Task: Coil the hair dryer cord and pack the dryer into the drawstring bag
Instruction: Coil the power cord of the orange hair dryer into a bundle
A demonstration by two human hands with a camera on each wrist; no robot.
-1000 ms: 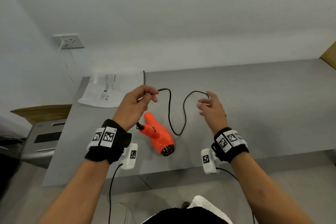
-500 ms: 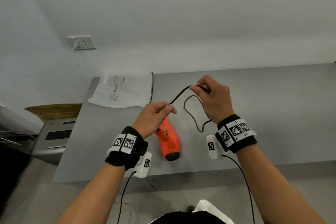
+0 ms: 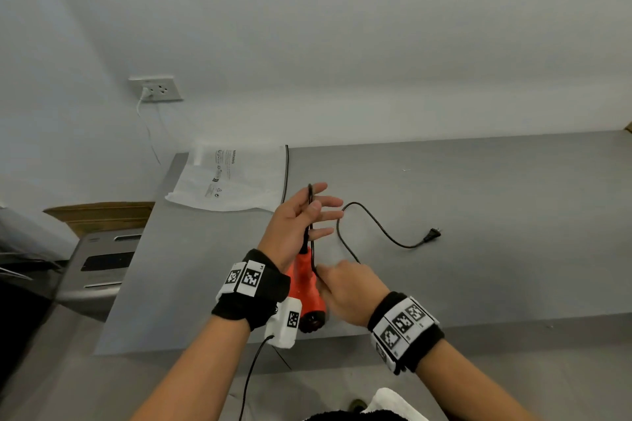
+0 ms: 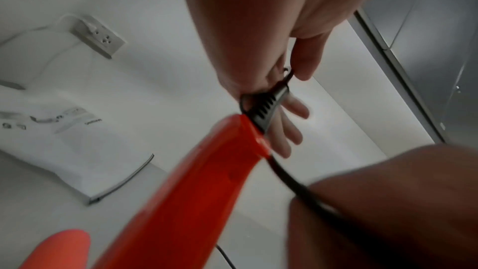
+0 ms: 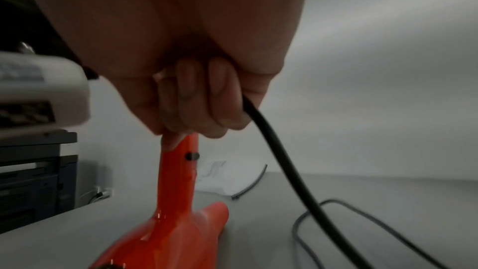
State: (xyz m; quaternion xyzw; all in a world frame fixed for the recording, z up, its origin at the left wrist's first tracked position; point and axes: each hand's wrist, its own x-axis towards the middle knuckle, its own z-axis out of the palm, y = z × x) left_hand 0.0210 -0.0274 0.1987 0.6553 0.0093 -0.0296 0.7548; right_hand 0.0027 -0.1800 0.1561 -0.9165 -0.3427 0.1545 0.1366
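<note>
An orange hair dryer point(image 3: 305, 284) lies on the grey table point(image 3: 496, 267), nozzle toward me, between my wrists. My left hand point(image 3: 301, 215) hovers over its handle and pinches a fold of the black cord point(image 3: 376, 225) between thumb and forefinger, with the other fingers spread. My right hand point(image 3: 345, 290) curls around the cord point(image 5: 279, 154) beside the dryer handle point(image 5: 181, 171). The rest of the cord loops right across the table to the plug point(image 3: 432, 235). The white drawstring bag point(image 3: 232, 178) lies flat at the back left.
A wall outlet point(image 3: 157, 89) with a white lead plugged in sits above the table's left end. A grey machine point(image 3: 99, 267) and cardboard point(image 3: 99, 212) stand left of the table. The table's front edge runs just below my wrists.
My right hand has dropped from the raised cord down to the dryer handle. My left hand has lifted a fold of cord. The plug end now lies in view on the right.
</note>
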